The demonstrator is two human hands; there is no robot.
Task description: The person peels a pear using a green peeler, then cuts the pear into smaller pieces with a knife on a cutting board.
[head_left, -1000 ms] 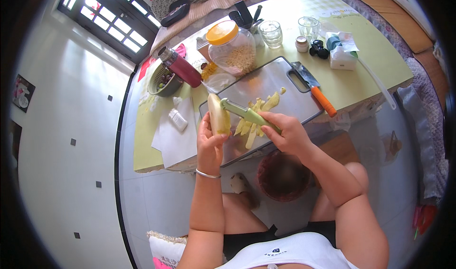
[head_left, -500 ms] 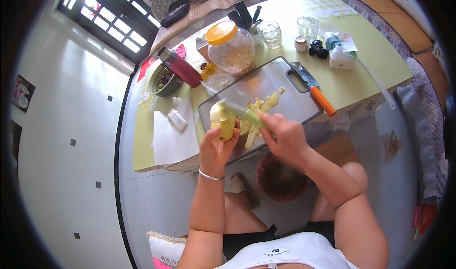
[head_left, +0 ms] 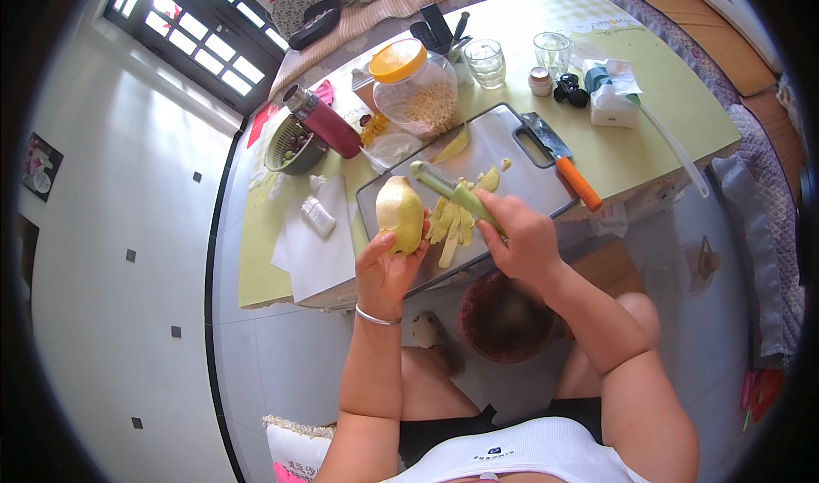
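Observation:
A yellow-green pear (head_left: 398,220), its upper part bared of skin, stands upright in my left hand (head_left: 389,270), whose fingers wrap its lower end. My right hand (head_left: 525,240) grips a light green peeler (head_left: 461,197) by its handle. The peeler's head points up and left, just right of the pear and apart from it. Below both lies a grey cutting board (head_left: 388,184) with a dark rim. Strips of peel (head_left: 450,225) are heaped on it beside the pear, and a longer strip (head_left: 452,147) lies near the board's far edge.
An orange-handled knife (head_left: 578,184) rests at the board's right end. Behind the board stand a yellow-lidded jar (head_left: 415,90), a red thermos (head_left: 324,123), a basket of fruit (head_left: 294,152) and two glasses (head_left: 486,63). A white bottle (head_left: 318,217) lies at left. Below the table edge sits a dark red bin (head_left: 506,321).
The peeler has moved from against the pear out to the right. A long strip of peel now lies near the board's far edge. The pear has stayed about where it was.

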